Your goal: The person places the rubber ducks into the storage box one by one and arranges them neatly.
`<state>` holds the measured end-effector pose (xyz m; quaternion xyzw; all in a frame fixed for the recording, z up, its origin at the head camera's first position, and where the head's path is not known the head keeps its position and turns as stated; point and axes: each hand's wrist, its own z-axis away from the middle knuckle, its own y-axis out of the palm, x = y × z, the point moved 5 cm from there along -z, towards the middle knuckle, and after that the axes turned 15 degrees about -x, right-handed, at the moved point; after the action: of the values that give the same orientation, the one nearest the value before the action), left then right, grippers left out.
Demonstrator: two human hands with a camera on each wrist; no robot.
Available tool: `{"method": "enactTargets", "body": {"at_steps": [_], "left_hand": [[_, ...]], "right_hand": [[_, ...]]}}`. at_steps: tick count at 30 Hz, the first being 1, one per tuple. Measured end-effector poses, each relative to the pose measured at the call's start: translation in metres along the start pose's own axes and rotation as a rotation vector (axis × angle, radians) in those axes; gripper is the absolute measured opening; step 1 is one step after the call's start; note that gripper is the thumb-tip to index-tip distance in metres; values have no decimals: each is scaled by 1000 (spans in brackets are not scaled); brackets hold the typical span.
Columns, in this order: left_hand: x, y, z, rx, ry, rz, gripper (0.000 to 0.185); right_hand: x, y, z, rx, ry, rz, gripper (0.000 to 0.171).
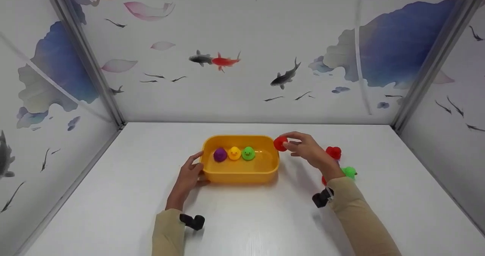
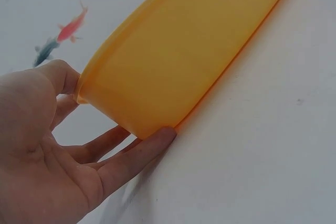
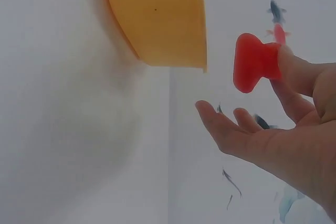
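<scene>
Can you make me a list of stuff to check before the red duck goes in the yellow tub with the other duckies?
1. Red duck held: ok, the right hand pinches it in its fingertips, above the table.
2. Yellow tub steadied: ok, the left hand touches its left end, fingers under the rim.
3. Room in the tub: ok, the purple duck, yellow duck and green duck sit in a row on the left; the right side is bare.
4. Duck over the tub: not ok, it hangs just outside the right rim.
5. Ducks waiting on the table: cannot tell how many; a red one and a green one show, the arm hides the rest.
</scene>
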<state>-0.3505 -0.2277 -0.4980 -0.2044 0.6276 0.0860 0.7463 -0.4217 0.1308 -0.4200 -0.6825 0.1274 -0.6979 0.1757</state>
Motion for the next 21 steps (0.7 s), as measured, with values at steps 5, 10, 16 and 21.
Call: {"method": "enactTargets", "body": {"at_steps": [5, 10, 16, 21], "left_hand": [[1, 0, -1, 2, 4, -3, 50], [1, 0, -1, 0, 1, -5, 50], [-1, 0, 1, 7, 0, 1, 50], [-2, -1, 3, 12, 18, 31, 50]], "right_hand": [[2, 10, -8, 37, -1, 12, 45], [1, 19, -18, 66, 6, 23, 45], [5, 29, -24, 73, 6, 26, 43], [6, 39, -28, 97, 8, 38, 42]]}}
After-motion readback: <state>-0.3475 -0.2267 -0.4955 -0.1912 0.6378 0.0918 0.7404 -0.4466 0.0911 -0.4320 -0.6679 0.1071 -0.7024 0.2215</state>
